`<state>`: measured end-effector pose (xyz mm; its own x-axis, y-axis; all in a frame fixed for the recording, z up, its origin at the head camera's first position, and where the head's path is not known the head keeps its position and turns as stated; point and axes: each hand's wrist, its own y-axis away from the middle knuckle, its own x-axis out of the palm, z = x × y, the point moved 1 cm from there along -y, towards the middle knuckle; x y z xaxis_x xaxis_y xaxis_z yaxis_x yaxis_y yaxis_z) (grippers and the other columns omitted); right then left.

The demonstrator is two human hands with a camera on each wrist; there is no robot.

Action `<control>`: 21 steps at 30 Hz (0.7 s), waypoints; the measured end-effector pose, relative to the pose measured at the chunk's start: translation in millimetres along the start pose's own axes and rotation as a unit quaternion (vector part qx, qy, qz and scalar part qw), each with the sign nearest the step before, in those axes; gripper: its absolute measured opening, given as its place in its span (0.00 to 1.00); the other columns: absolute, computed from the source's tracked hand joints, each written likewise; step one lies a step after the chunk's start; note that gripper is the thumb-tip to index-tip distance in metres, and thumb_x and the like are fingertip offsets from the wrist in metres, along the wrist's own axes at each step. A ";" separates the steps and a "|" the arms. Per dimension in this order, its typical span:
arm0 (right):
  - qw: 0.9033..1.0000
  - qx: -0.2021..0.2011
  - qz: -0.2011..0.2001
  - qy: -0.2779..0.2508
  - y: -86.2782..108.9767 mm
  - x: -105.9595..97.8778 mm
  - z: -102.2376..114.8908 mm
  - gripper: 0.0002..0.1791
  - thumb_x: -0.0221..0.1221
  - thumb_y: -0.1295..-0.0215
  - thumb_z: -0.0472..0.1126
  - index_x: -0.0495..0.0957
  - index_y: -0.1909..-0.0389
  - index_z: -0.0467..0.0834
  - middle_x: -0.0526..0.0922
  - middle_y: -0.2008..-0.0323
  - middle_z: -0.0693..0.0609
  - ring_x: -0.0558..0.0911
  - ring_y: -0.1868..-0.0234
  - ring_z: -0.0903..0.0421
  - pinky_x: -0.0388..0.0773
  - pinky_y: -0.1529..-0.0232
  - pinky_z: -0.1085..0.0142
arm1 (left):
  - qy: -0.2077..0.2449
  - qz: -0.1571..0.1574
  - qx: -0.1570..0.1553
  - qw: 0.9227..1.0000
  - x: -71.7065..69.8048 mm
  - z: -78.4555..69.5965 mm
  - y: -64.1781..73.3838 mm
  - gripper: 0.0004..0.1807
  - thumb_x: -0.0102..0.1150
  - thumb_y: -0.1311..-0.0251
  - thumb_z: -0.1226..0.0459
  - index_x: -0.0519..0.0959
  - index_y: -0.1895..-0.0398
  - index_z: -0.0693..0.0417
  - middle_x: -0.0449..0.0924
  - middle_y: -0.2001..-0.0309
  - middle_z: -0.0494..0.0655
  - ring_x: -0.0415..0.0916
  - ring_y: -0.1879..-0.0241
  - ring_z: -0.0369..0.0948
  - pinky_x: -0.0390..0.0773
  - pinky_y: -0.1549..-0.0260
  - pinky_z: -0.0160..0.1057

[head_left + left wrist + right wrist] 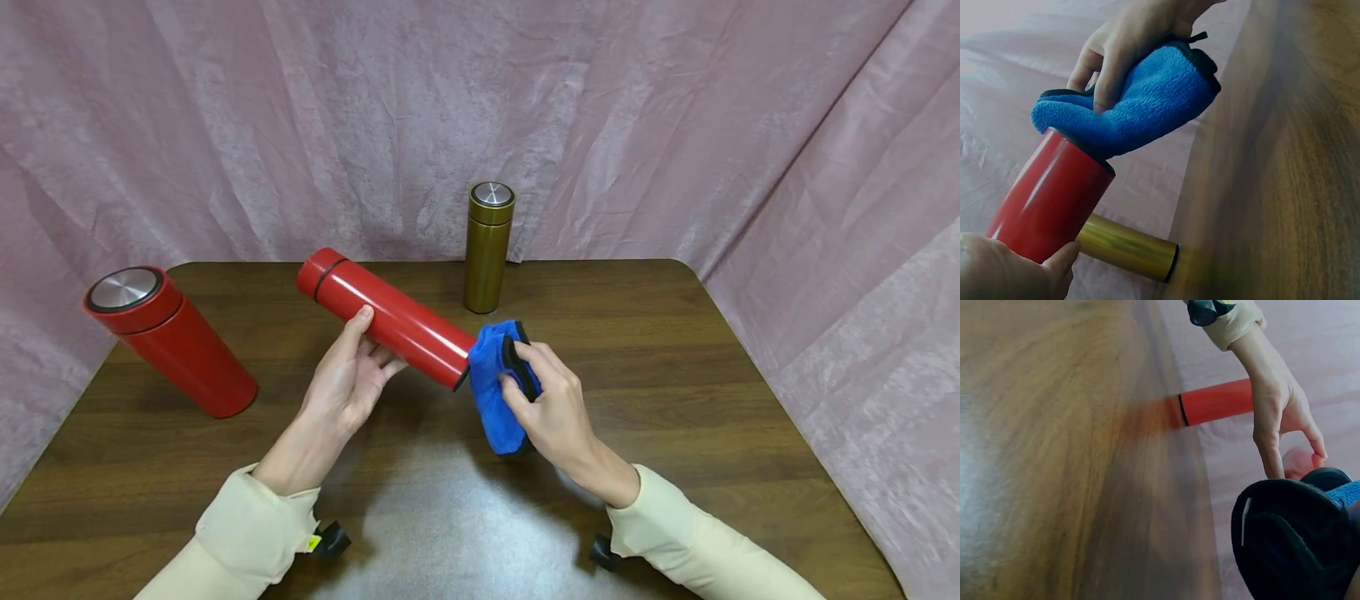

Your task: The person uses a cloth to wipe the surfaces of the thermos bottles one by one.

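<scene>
My left hand (347, 379) grips a red thermos (397, 321) around its middle, holding it tilted above the table with its capped end up to the left. In my right hand (551, 408) a folded blue cloth (495, 392) with black edging is pinched between thumb and fingers. The cloth touches the thermos's base end, as the left wrist view also shows with the blue cloth (1147, 100) against the red thermos (1054, 194). In the right wrist view the cloth's dark edge (1279, 537) hides most of the held thermos.
A second red thermos (176, 342) stands upright at the left of the wooden table (675, 358). Near the back edge stands a gold thermos (489, 250) with a steel-topped lid. Pink curtains (375, 125) hang behind and at the sides.
</scene>
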<state>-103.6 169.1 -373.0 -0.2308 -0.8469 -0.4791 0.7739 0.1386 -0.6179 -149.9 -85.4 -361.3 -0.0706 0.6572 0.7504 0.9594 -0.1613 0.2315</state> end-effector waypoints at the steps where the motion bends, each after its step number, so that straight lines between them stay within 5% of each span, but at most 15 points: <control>1: 1.000 -0.001 0.006 0.004 0.8 -0.7 -0.1 0.19 0.69 0.38 0.28 0.81 0.46 0.33 0.84 0.53 0.43 0.86 0.56 0.50 0.87 0.56 0.55 | -0.004 0.002 0.001 1.000 -0.8 -0.1 0.4 0.22 0.53 0.21 0.58 0.63 0.29 0.43 0.71 0.36 0.46 0.72 0.36 0.47 0.74 0.36 0.49; 13: 0.993 0.032 0.110 -0.006 7.6 -9.7 -7.7 0.19 0.71 0.36 0.32 0.82 0.45 0.35 0.85 0.51 0.45 0.86 0.55 0.53 0.87 0.55 0.57 | -0.087 0.011 0.053 0.995 -14.2 -8.0 2.0 0.18 0.54 0.22 0.62 0.64 0.36 0.48 0.76 0.42 0.45 0.80 0.47 0.43 0.80 0.47 0.42; 21: 0.963 0.156 0.217 -0.013 10.1 -25.9 -15.6 0.24 0.69 0.33 0.38 0.80 0.37 0.38 0.83 0.41 0.41 0.84 0.46 0.48 0.83 0.49 0.53 | -0.165 -0.016 0.144 0.976 -24.6 -34.3 3.9 0.20 0.61 0.28 0.68 0.66 0.38 0.51 0.76 0.42 0.47 0.80 0.48 0.40 0.82 0.53 0.37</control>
<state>-99.0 200.5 -376.5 0.1671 -0.7570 -0.6316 0.9347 0.3254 -0.1427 -153.8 -127.5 -357.7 -0.0548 0.8672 0.4950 0.9985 0.0448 0.0320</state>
